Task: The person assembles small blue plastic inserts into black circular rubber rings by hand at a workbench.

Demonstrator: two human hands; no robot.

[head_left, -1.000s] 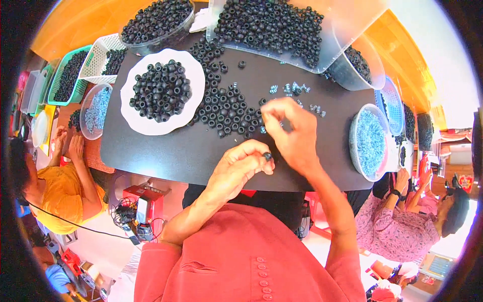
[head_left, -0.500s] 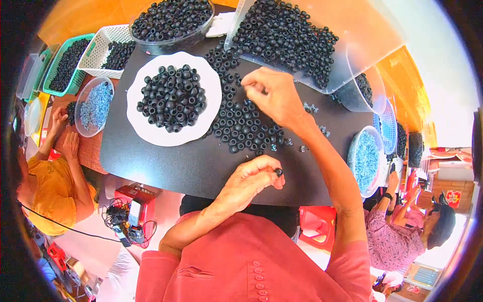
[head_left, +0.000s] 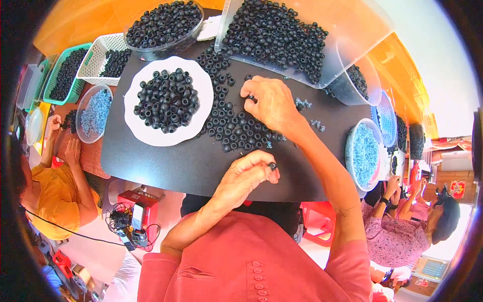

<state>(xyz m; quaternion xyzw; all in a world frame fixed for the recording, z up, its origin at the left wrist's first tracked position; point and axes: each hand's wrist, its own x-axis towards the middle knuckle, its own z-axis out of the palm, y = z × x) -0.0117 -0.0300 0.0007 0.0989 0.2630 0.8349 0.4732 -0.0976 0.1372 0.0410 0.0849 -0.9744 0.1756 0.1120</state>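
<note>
My left hand [head_left: 244, 177] is closed near the table's front edge, pinching a small round black part, like a bead with a hole [head_left: 272, 166], between thumb and fingertips. Over the right side of a loose pile of such black beads [head_left: 236, 126] is my right hand [head_left: 271, 103], its fingers bent and drawn together. A dark bit shows between its thumb and forefinger, too hidden to name. Left of the pile, a white scalloped plate [head_left: 132, 118] is heaped with black beads. Small pale-blue coils [head_left: 303, 104] lie on the dark table beside my right hand.
At the back, a clear tub [head_left: 347, 38] and a round bowl [head_left: 163, 50] hold black beads. Round containers of blue pieces [head_left: 363, 156] [head_left: 94, 113] stand right and left. White [head_left: 93, 65] and green baskets [head_left: 76, 85] are far left. Co-workers sit on both sides.
My right hand has come down a little toward the bead pile, and its fingers have drawn closer together. My left hand keeps its pinch on the bead. The view has shifted slightly.
</note>
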